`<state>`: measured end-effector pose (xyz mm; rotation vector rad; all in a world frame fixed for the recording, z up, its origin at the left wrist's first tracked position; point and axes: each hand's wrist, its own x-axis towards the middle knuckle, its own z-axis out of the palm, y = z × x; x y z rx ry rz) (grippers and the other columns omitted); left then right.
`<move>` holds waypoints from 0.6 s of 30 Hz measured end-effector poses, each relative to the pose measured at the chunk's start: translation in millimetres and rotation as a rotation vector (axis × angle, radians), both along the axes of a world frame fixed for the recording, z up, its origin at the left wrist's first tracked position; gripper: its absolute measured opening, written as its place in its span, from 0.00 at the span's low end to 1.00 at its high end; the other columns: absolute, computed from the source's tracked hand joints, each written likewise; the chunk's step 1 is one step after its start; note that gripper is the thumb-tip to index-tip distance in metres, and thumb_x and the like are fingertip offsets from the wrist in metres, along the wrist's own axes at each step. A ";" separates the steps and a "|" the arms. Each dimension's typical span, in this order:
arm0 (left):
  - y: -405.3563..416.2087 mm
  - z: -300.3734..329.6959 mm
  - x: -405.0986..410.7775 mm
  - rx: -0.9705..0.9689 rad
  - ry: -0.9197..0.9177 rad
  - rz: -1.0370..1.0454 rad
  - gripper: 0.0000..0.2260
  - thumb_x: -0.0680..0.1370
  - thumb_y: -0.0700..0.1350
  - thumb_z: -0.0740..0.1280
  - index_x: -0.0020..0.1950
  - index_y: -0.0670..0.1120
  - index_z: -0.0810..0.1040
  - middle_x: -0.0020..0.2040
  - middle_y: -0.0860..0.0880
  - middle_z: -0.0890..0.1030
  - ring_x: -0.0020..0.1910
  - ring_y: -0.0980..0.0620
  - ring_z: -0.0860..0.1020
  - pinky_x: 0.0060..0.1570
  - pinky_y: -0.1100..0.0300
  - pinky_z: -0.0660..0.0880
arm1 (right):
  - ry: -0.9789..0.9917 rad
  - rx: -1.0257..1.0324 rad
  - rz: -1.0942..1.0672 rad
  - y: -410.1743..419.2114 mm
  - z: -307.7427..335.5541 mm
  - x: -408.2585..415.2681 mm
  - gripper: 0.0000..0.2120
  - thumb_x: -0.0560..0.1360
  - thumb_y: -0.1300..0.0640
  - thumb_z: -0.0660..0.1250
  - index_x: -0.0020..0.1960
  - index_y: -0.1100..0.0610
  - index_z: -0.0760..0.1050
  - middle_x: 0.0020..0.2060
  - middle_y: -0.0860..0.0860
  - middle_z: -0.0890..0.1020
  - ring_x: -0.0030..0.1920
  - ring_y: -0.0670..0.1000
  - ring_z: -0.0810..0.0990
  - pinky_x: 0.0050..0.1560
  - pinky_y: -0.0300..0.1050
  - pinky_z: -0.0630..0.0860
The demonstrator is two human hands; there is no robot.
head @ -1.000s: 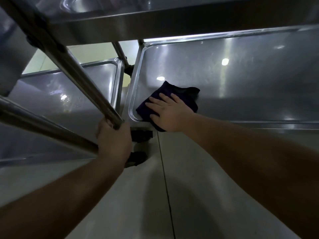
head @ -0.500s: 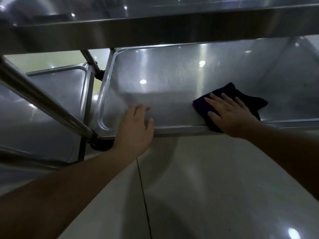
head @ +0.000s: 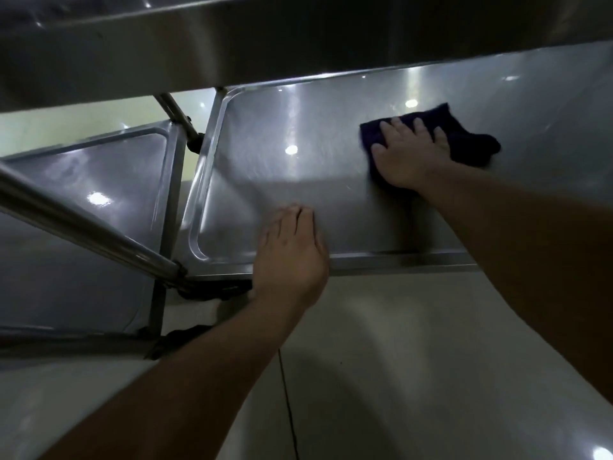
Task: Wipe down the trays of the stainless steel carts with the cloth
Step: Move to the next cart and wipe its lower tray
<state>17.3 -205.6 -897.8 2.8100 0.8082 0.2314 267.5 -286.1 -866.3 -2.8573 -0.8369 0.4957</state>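
Observation:
A dark purple cloth (head: 474, 144) lies flat on the lower steel tray (head: 298, 180) of the cart in front of me, toward the tray's middle right. My right hand (head: 409, 154) presses down on the cloth with its fingers spread. My left hand (head: 292, 257) rests flat on the tray's near rim, fingers together, holding nothing. An upper tray (head: 232, 44) of the same cart overhangs the top of the view.
A second steel cart's lower tray (head: 83, 200) stands to the left, nearly touching. A slanted steel tube (head: 83, 227) crosses in front of it to a corner joint with a black caster (head: 212, 290). Pale glossy floor (head: 381, 360) lies below.
My right hand slid the cloth from the tray's near left corner to the right and farther back. My left hand let go of the slanted tube and came to rest on the tray's near rim.

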 end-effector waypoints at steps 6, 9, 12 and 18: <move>-0.4 1.7 -0.4 -0.035 -0.001 0.037 0.22 0.86 0.50 0.56 0.79 0.45 0.68 0.78 0.44 0.70 0.78 0.46 0.65 0.78 0.47 0.62 | -0.040 0.027 0.519 44.9 0.8 -38.1 0.28 0.84 0.39 0.45 0.83 0.42 0.47 0.83 0.40 0.49 0.83 0.49 0.45 0.80 0.57 0.40; -0.4 2.3 -1.8 -0.031 0.008 0.030 0.23 0.86 0.51 0.55 0.80 0.46 0.66 0.78 0.45 0.68 0.78 0.48 0.64 0.78 0.49 0.61 | -0.034 0.025 0.638 21.0 2.4 -48.5 0.28 0.85 0.39 0.45 0.83 0.41 0.46 0.83 0.40 0.48 0.83 0.48 0.44 0.81 0.56 0.39; 0.9 3.6 -3.8 0.017 0.003 0.018 0.21 0.85 0.51 0.57 0.77 0.45 0.68 0.75 0.45 0.71 0.75 0.48 0.68 0.76 0.50 0.64 | -0.022 -0.004 0.650 -28.4 2.0 -51.6 0.28 0.85 0.38 0.45 0.83 0.40 0.43 0.82 0.39 0.46 0.82 0.46 0.41 0.80 0.54 0.37; 1.8 0.2 -5.5 0.033 0.035 -0.010 0.20 0.85 0.50 0.56 0.76 0.44 0.67 0.75 0.44 0.69 0.76 0.45 0.67 0.77 0.46 0.64 | 0.039 -0.065 0.523 -119.1 7.5 -62.1 0.28 0.84 0.37 0.43 0.82 0.36 0.39 0.81 0.37 0.41 0.80 0.44 0.34 0.80 0.51 0.33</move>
